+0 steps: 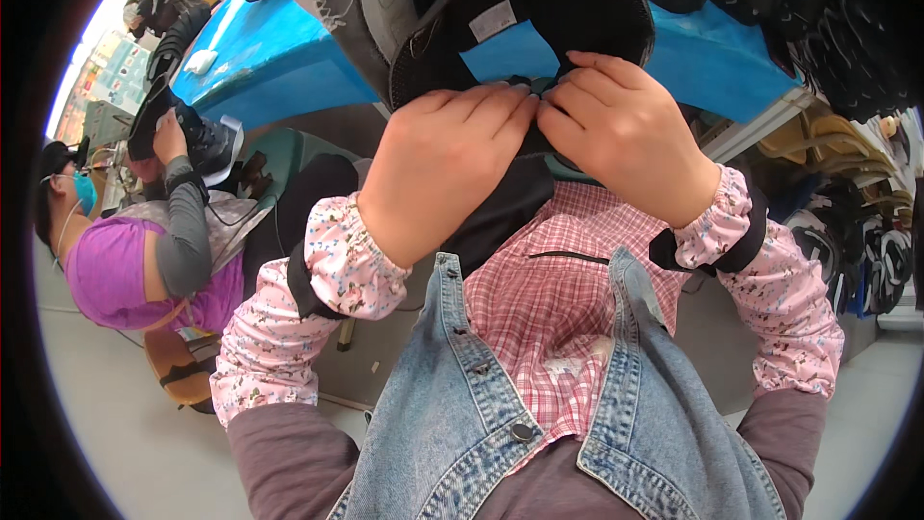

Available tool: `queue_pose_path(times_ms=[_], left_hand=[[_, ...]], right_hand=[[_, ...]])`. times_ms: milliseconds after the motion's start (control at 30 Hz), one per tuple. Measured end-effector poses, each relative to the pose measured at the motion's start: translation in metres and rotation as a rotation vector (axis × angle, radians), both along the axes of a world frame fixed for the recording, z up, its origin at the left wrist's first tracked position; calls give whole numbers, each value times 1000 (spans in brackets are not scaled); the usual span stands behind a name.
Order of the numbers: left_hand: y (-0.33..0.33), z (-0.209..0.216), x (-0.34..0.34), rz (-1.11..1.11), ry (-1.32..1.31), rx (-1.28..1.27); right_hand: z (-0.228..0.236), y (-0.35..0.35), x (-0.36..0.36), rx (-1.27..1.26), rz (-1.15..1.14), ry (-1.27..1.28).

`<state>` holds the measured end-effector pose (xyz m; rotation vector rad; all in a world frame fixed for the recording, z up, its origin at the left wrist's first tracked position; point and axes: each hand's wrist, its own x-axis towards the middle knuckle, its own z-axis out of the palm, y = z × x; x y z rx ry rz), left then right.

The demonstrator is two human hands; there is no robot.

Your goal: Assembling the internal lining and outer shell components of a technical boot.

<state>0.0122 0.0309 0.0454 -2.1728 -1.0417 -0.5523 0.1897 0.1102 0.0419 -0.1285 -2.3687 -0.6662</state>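
A black and grey shoe upper [577, 0] hangs before me at the top of the view, with zigzag stitching along its grey side and a small white label [493, 21] on the black lining. My left hand [443, 159] and my right hand [621, 140] meet at its near edge, knuckles up. Both sets of fingers are curled over the black material, fingertips nearly touching. My thumbs are hidden beneath. A patch of blue shows through the upper's opening just beyond my fingers. Black fabric drapes below my left wrist.
A blue-covered table [260, 53] runs behind the upper. Black patterned uppers [828, 39] are heaped at the far right, above tan curved pieces [837, 149] and black-and-white footwear [881, 265]. At left, a seated person in purple [120, 270] holds a dark shoe [207, 144].
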Motion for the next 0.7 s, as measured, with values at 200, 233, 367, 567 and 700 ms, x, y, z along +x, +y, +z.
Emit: queue_pose_path(times_ms=[200, 233, 367, 567, 700], left_hand=[[9, 10, 12, 212, -49, -178], [15, 10, 6, 158, -78, -125], [18, 9, 3, 163, -27, -82], [7, 17, -1, 229, -120, 52], [15, 11, 5, 247, -377, 167]], right_hand=[[-3, 6, -7, -53, 10, 17], [0, 4, -6, -39, 19, 16], [20, 12, 7, -98, -56, 35], [29, 10, 14, 129, -84, 157], [37, 9, 10, 230, -109, 240]])
